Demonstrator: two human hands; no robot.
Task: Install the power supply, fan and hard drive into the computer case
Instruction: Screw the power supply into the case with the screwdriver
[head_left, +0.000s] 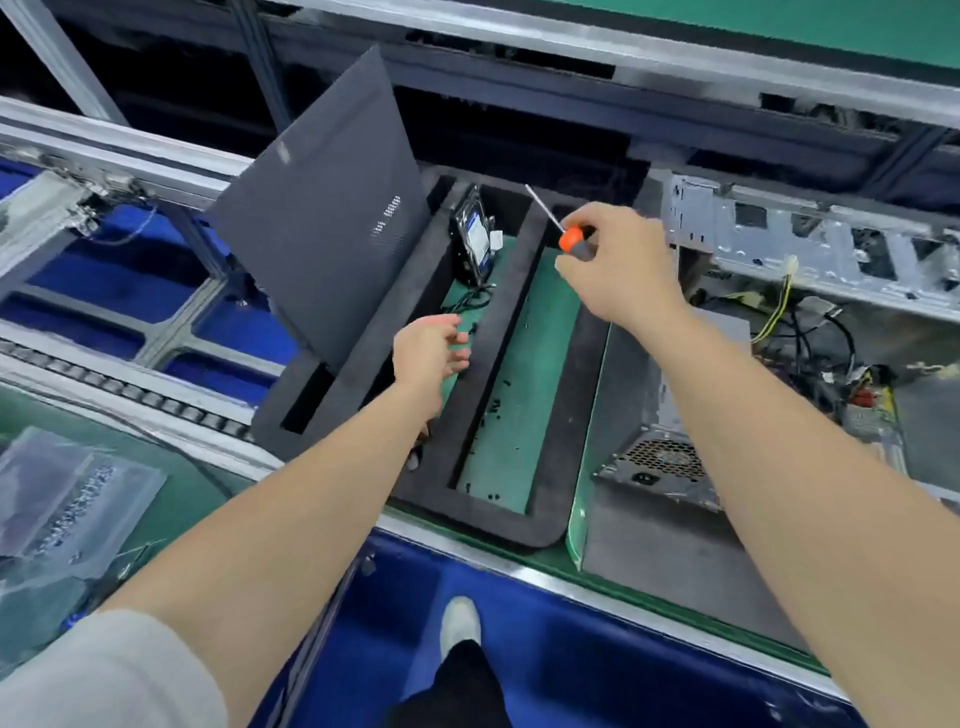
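Foam tray (467, 514), black, compartmented.
Hard drive (475, 241): stood upright at the tray's far end.
Power supply (660, 462): just right of the tray, at the open computer case (810, 244).
Screwdriver (571, 239), orange-handled: gripped by the curled fingers of the right hand (618, 270), above the tray's far right corner.
Left hand (423, 353): held over the tray's middle, fingers loosely spread, nothing held.

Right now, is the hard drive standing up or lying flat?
Standing up: the hard drive rests on its edge in the foam tray, label facing sideways.
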